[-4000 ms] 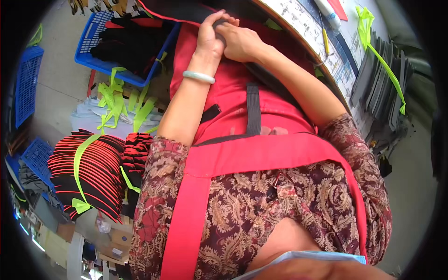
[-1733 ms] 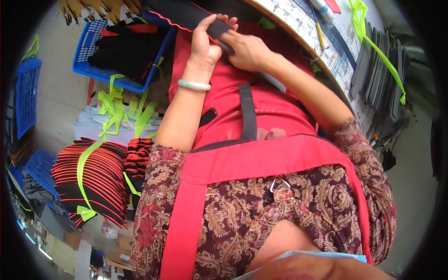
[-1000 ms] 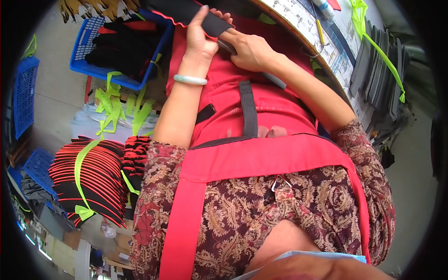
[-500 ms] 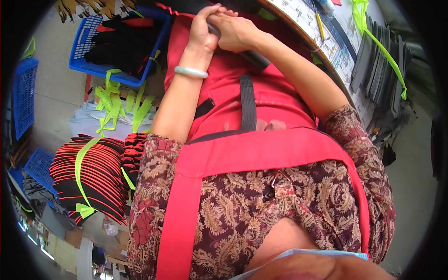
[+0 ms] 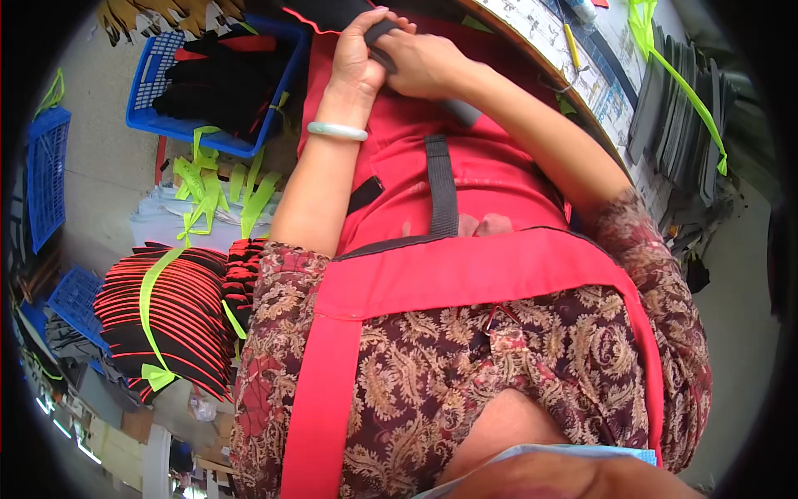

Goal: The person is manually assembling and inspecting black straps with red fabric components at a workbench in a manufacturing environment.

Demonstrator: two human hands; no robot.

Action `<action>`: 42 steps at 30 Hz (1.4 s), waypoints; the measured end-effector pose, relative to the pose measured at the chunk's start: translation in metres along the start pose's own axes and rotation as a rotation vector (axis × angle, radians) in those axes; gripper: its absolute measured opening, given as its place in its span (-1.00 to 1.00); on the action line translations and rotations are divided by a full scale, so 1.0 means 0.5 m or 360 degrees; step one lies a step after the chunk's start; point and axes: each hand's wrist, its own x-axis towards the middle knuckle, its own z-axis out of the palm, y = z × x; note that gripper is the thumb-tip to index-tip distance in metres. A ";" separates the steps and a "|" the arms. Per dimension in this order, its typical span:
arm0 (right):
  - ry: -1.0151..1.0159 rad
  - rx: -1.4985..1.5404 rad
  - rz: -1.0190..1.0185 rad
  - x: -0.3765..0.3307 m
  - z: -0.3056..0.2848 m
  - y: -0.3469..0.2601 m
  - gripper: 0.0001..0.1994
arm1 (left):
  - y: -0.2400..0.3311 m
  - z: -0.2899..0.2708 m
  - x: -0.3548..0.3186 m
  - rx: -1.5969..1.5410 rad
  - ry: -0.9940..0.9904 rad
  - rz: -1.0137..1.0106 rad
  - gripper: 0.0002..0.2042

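Both of my hands are close together at the top of the view, above the red apron (image 5: 499,200). My left hand (image 5: 356,51), below which a pale green bangle (image 5: 337,131) circles the wrist, is closed round a dark grey piece of flat material (image 5: 381,56). My right hand (image 5: 422,65) is closed on the same piece from the other side, its fingertips mostly hidden. Part of a grey strip (image 5: 461,111) shows under my right wrist. Just beyond my left hand lies a black piece with a red edge (image 5: 328,12), partly cut off by the frame.
A blue basket (image 5: 189,133) of black and red pieces stands at the far left. Nearer are a tied stack of red-edged black pieces (image 5: 166,316) and yellow-green strips (image 5: 199,187). On the right, a worktable (image 5: 540,37) carries a yellow pen (image 5: 572,46) and bundled grey sheets (image 5: 677,125).
More of the dark grey piece now shows between my hands, its end sticking up above the fingers. The red-edged black piece at the top edge has come further into view.
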 end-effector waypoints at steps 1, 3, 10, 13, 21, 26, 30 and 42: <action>-0.0005 0.0080 0.0010 -0.033 -0.010 -0.008 -0.59 | -0.003 -0.006 0.000 -0.0087 -0.0018 0.0009 -0.89; 0.0219 0.0199 -0.0142 -0.062 0.010 0.000 -0.56 | 0.005 -0.022 0.003 -0.0166 -0.0107 0.0021 -0.90; -0.0070 0.0023 0.0046 0.018 -0.013 0.012 -0.46 | -0.002 0.032 -0.016 -0.0055 -0.0030 -0.0028 -0.79; 0.0033 0.0168 -0.0016 -0.065 0.001 0.019 -0.47 | 0.021 0.062 -0.040 -0.0233 0.0147 -0.0145 -0.80; -0.0346 -0.0125 0.0139 0.038 -0.034 -0.018 -0.74 | 0.010 0.002 0.008 0.0000 -0.0055 0.0003 -0.89; 0.0315 0.0134 -0.0213 -0.068 0.024 0.023 -0.50 | 0.002 -0.014 0.010 -0.0397 -0.0216 -0.0146 -0.88; 0.0021 -0.0041 0.0048 0.024 -0.003 0.017 -0.55 | -0.020 -0.006 0.014 -0.0028 -0.0097 0.0008 -0.81; -0.0373 -0.0265 0.0070 0.040 -0.033 -0.012 -0.68 | 0.005 -0.004 0.013 -0.0022 0.0020 0.0065 -0.88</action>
